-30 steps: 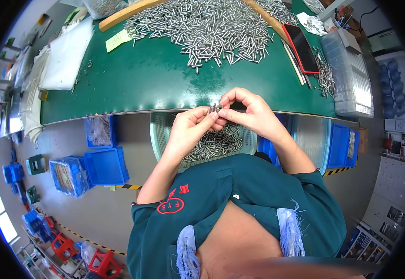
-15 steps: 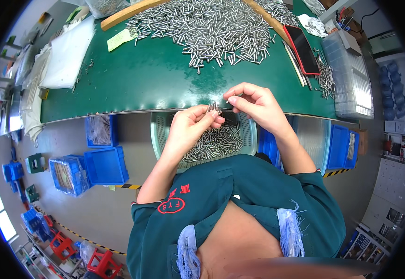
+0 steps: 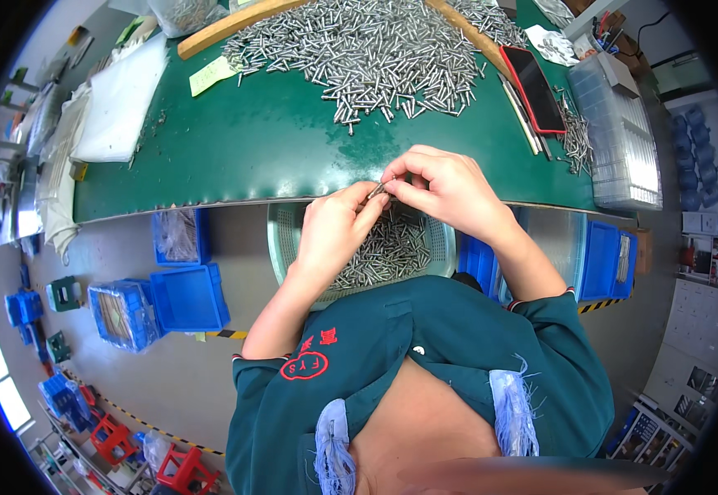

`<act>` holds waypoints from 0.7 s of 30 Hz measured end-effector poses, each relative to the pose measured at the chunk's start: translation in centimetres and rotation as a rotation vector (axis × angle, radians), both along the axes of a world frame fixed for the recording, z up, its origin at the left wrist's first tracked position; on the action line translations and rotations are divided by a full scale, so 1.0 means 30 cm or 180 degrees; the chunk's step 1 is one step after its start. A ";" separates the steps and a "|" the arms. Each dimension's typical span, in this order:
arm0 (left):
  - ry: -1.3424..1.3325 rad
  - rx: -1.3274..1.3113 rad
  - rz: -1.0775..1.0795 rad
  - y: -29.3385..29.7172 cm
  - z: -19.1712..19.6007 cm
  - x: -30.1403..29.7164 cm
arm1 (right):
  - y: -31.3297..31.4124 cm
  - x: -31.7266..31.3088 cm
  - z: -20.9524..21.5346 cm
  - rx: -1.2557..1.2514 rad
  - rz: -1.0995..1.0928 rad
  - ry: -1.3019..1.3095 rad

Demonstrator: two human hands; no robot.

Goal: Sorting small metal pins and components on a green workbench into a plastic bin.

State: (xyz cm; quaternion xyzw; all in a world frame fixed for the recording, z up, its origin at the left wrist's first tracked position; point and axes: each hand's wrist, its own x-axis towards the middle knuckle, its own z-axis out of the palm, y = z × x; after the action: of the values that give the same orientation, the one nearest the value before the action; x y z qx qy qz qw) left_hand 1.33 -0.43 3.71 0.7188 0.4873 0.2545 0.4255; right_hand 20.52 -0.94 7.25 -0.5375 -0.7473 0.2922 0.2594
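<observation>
The left hand [image 3: 332,227] has its grip pinched, thumb against fingers, on slim metal pieces [image 3: 377,190] just above the front edge of the green bench [image 3: 252,140]. The right hand [image 3: 450,191] meets it there, its thumb and forefinger closed on the upper end of the same pieces. Fingers cover much of them, so I can't fairly say how many are held, or whether one sits apart in the right grip.

To do this finger work well, I'd let the left hand act as the steady holder, pressing just firmly enough that nothing rolls, and leave the fine handling to the right thumb and forefinger. Smooth, narrow metal probably slips easily, so a light pinch near the end should serve better than a hard squeeze. Handling one piece at a time seems wise; a bunch would likely skew between the fingertips.

The place is well chosen: the pale green basket [image 3: 276,239] sits below the bench edge (handy, since a dropped piece would probably land among the loose metal parts [image 3: 388,252] inside). The large pile [image 3: 375,58] lies farther back, between two wooden strips [image 3: 235,29], well apart from both hands.
</observation>
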 end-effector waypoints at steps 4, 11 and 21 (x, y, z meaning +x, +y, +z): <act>-0.0785 -0.0550 -0.0064 0.012 -0.007 0.004 | 0.020 0.026 -0.003 -0.0092 -0.0047 0.0266; -0.1229 -0.1077 -0.0005 0.030 -0.016 -0.015 | 0.121 0.128 -0.031 -0.0900 -0.0070 0.1452; -0.1361 -0.1146 0.0169 -0.009 -0.034 -0.065 | 0.540 0.714 0.036 0.0830 -0.2055 -0.1736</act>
State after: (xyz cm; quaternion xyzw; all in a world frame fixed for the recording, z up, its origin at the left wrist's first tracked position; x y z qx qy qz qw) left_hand -0.61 -0.71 2.68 0.5486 0.4425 0.3207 0.6327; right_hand 41.93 15.27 8.33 -0.7636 -0.6128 -0.0531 0.1963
